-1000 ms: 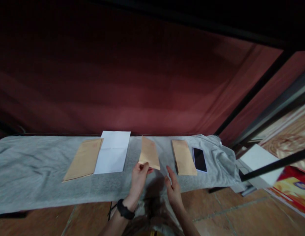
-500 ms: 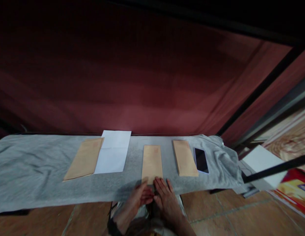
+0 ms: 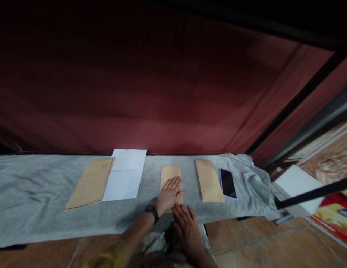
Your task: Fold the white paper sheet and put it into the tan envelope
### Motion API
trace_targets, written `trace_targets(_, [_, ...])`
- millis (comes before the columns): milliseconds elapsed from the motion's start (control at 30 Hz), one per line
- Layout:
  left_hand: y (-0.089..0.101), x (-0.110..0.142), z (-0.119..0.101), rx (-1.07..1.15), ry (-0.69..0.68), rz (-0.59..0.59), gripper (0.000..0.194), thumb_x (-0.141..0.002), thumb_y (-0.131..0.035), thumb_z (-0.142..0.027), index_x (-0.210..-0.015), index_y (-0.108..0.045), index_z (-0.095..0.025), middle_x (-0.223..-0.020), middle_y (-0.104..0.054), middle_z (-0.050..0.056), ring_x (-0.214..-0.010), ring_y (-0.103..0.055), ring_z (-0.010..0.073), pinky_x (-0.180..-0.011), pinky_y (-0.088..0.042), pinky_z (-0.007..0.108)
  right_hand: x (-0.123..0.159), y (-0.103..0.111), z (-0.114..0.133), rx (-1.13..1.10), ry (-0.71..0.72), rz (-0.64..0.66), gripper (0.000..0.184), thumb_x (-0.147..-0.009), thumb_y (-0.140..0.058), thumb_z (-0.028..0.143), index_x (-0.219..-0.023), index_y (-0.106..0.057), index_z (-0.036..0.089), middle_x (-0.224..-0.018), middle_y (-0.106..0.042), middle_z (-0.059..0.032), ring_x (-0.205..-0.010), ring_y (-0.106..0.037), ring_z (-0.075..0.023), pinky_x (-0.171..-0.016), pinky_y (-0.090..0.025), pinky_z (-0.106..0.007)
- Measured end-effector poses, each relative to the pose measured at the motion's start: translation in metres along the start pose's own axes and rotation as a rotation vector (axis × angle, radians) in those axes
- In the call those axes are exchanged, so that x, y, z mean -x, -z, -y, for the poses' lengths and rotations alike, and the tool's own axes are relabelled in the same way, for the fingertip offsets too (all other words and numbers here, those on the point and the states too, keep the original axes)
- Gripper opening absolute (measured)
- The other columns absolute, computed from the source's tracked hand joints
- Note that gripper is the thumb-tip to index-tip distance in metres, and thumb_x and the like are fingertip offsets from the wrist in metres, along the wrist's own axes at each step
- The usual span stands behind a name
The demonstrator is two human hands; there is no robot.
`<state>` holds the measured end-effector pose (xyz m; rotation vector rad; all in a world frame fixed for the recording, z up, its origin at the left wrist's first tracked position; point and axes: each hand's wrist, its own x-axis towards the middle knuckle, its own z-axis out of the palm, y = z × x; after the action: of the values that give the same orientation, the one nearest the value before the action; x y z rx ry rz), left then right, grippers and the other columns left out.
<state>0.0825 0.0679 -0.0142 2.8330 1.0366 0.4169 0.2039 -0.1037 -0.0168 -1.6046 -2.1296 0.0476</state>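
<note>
A brown paper envelope (image 3: 170, 171) lies upright in front of me on the grey cloth (image 3: 151, 208). Flat across its middle rests my left hand (image 3: 170, 191), fingers stretched out, with a dark watch on the wrist. My right hand (image 3: 186, 225) is at the envelope's near end, fingers extended and the fingertips touching its lower right edge. Neither hand grips anything. To the right lies a stack of brown envelopes (image 3: 209, 181). On the left, larger-looking brown envelopes (image 3: 89, 182) overlap the edge of white folded-creased paper sheets (image 3: 125, 178).
A phone (image 3: 228, 183) lies just right of the envelope stack. Behind the cloth-covered surface hangs a dark red panel (image 3: 173, 111). A black bar (image 3: 315, 193) and a white board (image 3: 299, 186) stand at the right. Tiled floor (image 3: 237, 238) shows below.
My left hand has moved forward from the envelope's near edge and now lies flat on its middle. My right hand stays near the lower edge. The view has shifted slightly.
</note>
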Motion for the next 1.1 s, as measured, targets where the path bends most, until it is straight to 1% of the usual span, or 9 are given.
trace_targets(100, [-0.007, -0.021, 0.013, -0.038, 0.010, -0.031, 0.059, -0.105, -0.035, -0.047, -0.155, -0.040, -0.017, -0.160, -0.045, 0.011, -0.151, -0.035, 0.0229, -0.126, -0.025, 0.046, 0.000, 0.000, -0.002, 0.021, 0.023, 0.023, 0.057, -0.105, -0.046, 0.023, -0.160, -0.031, 0.026, -0.159, -0.045, -0.0018, -0.147, -0.042, -0.0227, -0.122, -0.036, -0.051])
trace_targets(233, [-0.008, -0.047, 0.022, -0.046, 0.066, -0.009, 0.059, -0.104, -0.033, -0.051, -0.155, -0.041, -0.023, -0.160, -0.045, 0.007, -0.152, -0.034, 0.0235, -0.126, -0.021, 0.049, 0.001, -0.002, -0.005, 0.034, 0.032, 0.048, 0.059, -0.104, -0.045, 0.021, -0.161, -0.028, 0.025, -0.160, -0.044, -0.0033, -0.148, -0.040, -0.0234, -0.121, -0.037, -0.051])
trace_targets(333, [-0.010, -0.058, 0.026, -0.045, 0.086, -0.006, 0.059, -0.104, -0.032, -0.052, -0.157, -0.039, -0.025, -0.162, -0.042, 0.006, -0.153, -0.032, 0.0250, -0.126, -0.019, 0.052, 0.001, -0.003, -0.005, 0.026, 0.027, 0.049, 0.060, -0.103, -0.044, 0.018, -0.161, -0.028, 0.025, -0.161, -0.043, -0.0041, -0.149, -0.039, -0.0234, -0.122, -0.036, -0.052])
trace_targets(400, [-0.011, -0.058, 0.028, -0.041, 0.074, -0.003, 0.060, -0.105, -0.031, -0.052, -0.158, -0.037, -0.025, -0.162, -0.041, 0.006, -0.153, -0.031, 0.0245, -0.127, -0.018, 0.051, 0.001, -0.002, -0.004, 0.017, 0.020, 0.052, 0.061, -0.102, -0.045, 0.017, -0.161, -0.028, 0.025, -0.161, -0.043, -0.0039, -0.149, -0.039, -0.0231, -0.122, -0.035, -0.051])
trace_targets(567, [-0.010, -0.044, 0.025, -0.037, 0.005, 0.008, 0.059, -0.105, -0.033, -0.051, -0.158, -0.035, -0.025, -0.162, -0.042, 0.004, -0.153, -0.030, 0.0219, -0.127, -0.017, 0.046, -0.001, 0.001, -0.001, -0.001, -0.002, 0.055, 0.065, -0.099, -0.048, 0.013, -0.160, -0.030, 0.027, -0.160, -0.045, -0.0032, -0.148, -0.041, -0.0220, -0.123, -0.033, -0.050])
trace_targets(767, [0.001, -0.018, 0.017, -0.005, -0.116, 0.069, 0.057, -0.107, -0.029, -0.048, -0.158, -0.035, -0.023, -0.163, -0.041, 0.005, -0.152, -0.032, 0.0182, -0.127, -0.018, 0.041, 0.000, 0.000, -0.001, -0.012, -0.006, 0.046, 0.069, -0.096, -0.049, 0.011, -0.160, -0.031, 0.026, -0.157, -0.048, -0.0049, -0.147, -0.041, -0.0219, -0.124, -0.032, -0.050])
trace_targets(900, [0.010, 0.002, 0.011, 0.054, -0.176, 0.105, 0.055, -0.108, -0.030, -0.047, -0.157, -0.036, -0.023, -0.163, -0.040, 0.005, -0.152, -0.032, 0.0169, -0.126, -0.020, 0.040, 0.000, 0.001, -0.001, -0.021, 0.004, 0.046, 0.066, -0.096, -0.048, 0.012, -0.159, -0.033, 0.025, -0.155, -0.052, -0.0062, -0.145, -0.044, -0.0229, -0.123, -0.033, -0.052])
trace_targets(1000, [0.018, 0.016, 0.005, 0.105, -0.183, 0.148, 0.056, -0.107, -0.032, -0.047, -0.157, -0.037, -0.021, -0.162, -0.041, 0.006, -0.152, -0.032, 0.0175, -0.125, -0.023, 0.040, 0.000, 0.002, 0.001, -0.033, -0.001, 0.029, 0.061, -0.097, -0.047, 0.013, -0.157, -0.038, 0.024, -0.152, -0.054, -0.0064, -0.145, -0.044, -0.0232, -0.122, -0.034, -0.053])
trace_targets(1100, [0.027, 0.029, -0.003, 0.146, -0.188, 0.153, 0.054, -0.107, -0.033, -0.045, -0.157, -0.037, -0.022, -0.163, -0.041, 0.006, -0.152, -0.033, 0.0178, -0.125, -0.025, 0.041, 0.001, 0.001, 0.001, -0.040, -0.019, 0.003, 0.056, -0.099, -0.046, 0.015, -0.155, -0.041, 0.021, -0.150, -0.057, -0.0074, -0.145, -0.044, -0.0230, -0.123, -0.034, -0.053])
